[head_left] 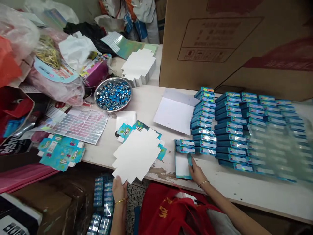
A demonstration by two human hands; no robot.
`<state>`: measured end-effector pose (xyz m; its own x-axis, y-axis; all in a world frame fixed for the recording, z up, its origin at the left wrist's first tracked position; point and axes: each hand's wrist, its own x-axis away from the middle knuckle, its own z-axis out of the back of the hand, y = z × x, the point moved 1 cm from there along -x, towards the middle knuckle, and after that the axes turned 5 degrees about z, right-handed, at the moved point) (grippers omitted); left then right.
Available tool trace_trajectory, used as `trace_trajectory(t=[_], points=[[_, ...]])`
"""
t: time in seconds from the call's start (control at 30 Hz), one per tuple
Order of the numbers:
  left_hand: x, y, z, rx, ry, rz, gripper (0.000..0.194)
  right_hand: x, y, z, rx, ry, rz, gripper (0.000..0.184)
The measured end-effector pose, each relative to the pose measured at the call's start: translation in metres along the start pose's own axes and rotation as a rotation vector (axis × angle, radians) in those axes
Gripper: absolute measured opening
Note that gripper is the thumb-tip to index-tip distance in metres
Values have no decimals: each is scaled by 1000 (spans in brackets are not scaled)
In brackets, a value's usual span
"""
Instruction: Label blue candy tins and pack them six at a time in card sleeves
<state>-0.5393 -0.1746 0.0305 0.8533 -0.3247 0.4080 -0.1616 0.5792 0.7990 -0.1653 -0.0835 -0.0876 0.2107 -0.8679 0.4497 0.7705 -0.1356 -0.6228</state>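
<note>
White and probably light, the flat card blank [138, 155] seems stiff but easily creased, best taken by the near flap the left hand [119, 189] pinches; right of that grip, the right hand [197, 173] holds a blue-edged tray [182, 164] by its side.

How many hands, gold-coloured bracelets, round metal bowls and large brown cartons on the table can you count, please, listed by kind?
Hands: 2
Gold-coloured bracelets: 2
Round metal bowl: 1
Large brown carton: 1
Total: 6
</note>
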Motion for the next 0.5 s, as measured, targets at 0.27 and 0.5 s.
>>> trace_trajectory(t=[0.27, 0.5], points=[[108, -76, -61, 160, -131, 257, 32, 1, 25, 21, 4, -44, 68, 60], [188, -122, -82, -331, -115, 202, 31, 5, 43, 54, -40, -96, 221, 59]])
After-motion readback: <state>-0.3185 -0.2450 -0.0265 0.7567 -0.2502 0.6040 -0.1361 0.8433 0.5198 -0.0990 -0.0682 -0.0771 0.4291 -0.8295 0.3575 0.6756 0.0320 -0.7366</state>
